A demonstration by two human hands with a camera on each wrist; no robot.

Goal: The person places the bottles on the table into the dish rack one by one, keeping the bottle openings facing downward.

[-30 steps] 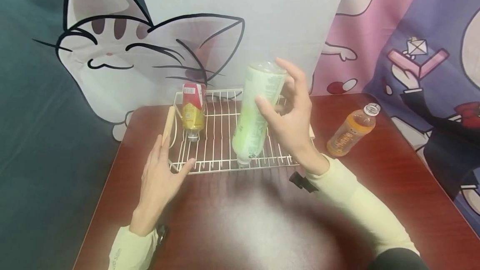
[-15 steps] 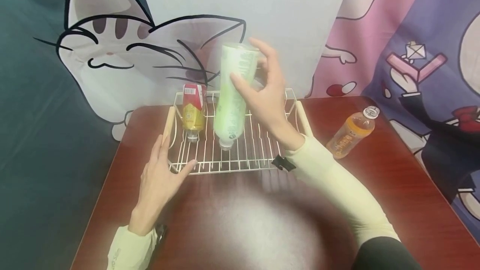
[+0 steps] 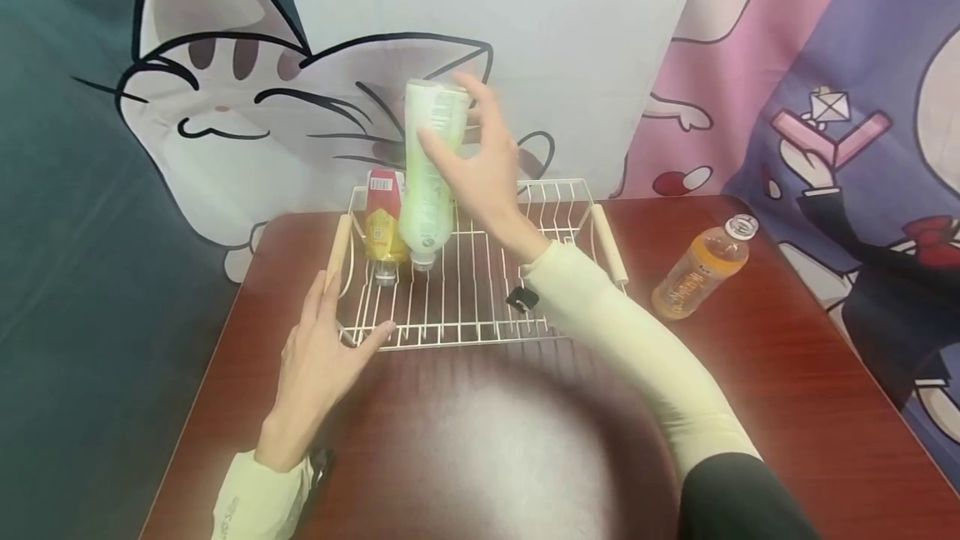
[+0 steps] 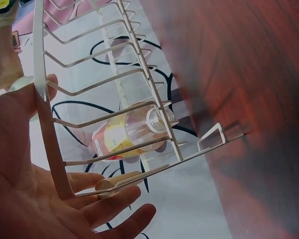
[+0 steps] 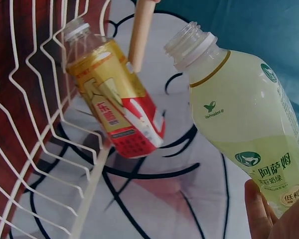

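My right hand grips a pale green milk-tea bottle near its base. The bottle is upside down above the white wire rack, its uncapped neck pointing down. In the right wrist view the green bottle is beside a red-and-yellow bottle. That second bottle stands neck down at the left end of the rack, partly overlapped by the green one in the head view. My left hand rests at the rack's left front corner, fingers extended along the wooden handle and thumb spread by the front rail.
An orange drink bottle stands upright on the reddish-brown table, right of the rack. Cartoon-printed cloth hangs behind the table. Another wooden handle is on the rack's right side.
My right hand has carried the upside-down green bottle leftward and upward in the head view, from the rack's middle to beside the red-and-yellow bottle. My left hand has stayed in place.
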